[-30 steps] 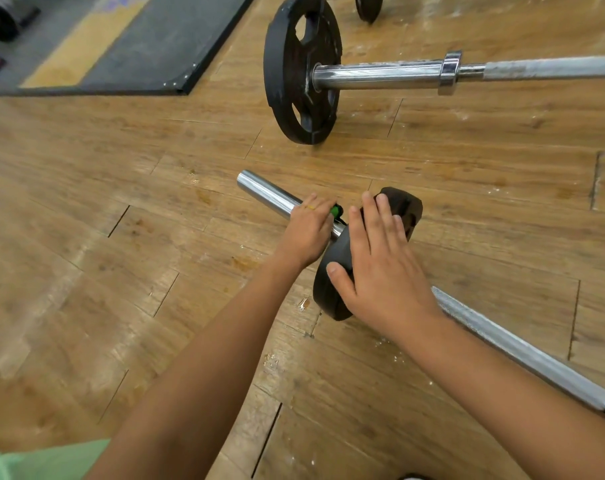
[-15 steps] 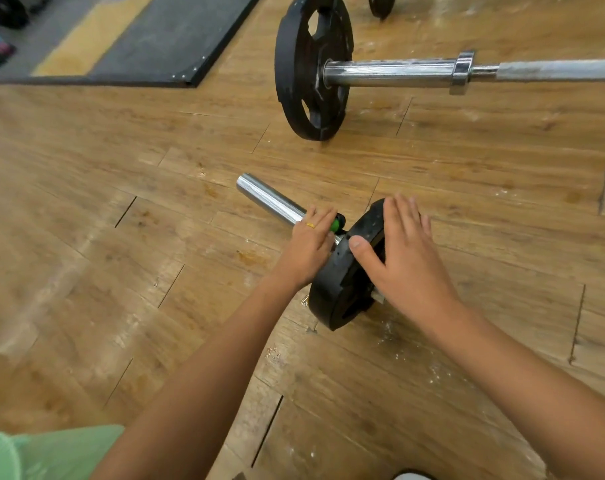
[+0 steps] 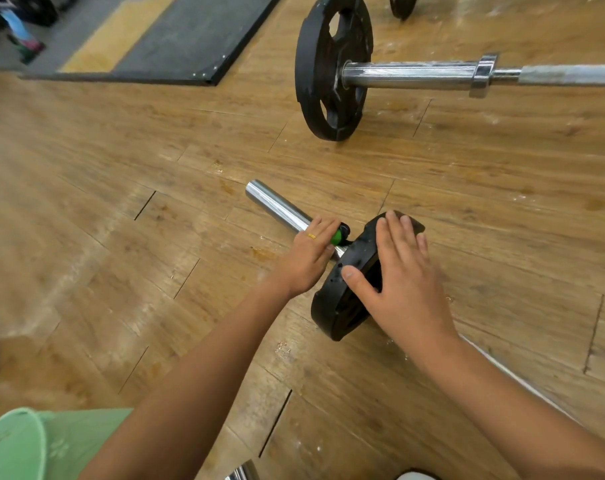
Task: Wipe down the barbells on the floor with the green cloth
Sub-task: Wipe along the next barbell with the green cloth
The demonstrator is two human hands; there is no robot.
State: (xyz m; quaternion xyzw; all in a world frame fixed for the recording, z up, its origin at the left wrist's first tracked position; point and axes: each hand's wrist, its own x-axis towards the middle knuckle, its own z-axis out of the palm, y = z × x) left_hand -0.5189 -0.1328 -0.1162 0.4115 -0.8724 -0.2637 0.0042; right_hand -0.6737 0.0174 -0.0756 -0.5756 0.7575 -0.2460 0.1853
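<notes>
Your left hand [image 3: 311,252] is wrapped round the near barbell's chrome sleeve [image 3: 277,206], green cloth [image 3: 335,237] poking out; right hand [image 3: 398,271] lies flat, fingers straight, on the small black plate [image 3: 332,313].

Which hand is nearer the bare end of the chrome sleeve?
Left. The left hand grips the chrome sleeve itself; the right hand lies flat on the small black plate, farther from that end.

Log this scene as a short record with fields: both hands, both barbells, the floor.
left hand: curled over the near barbell sleeve, at a green-and-black piece
right hand: flat on the small black plate
far barbell: resting on the wooden floor on its large black plate
</notes>
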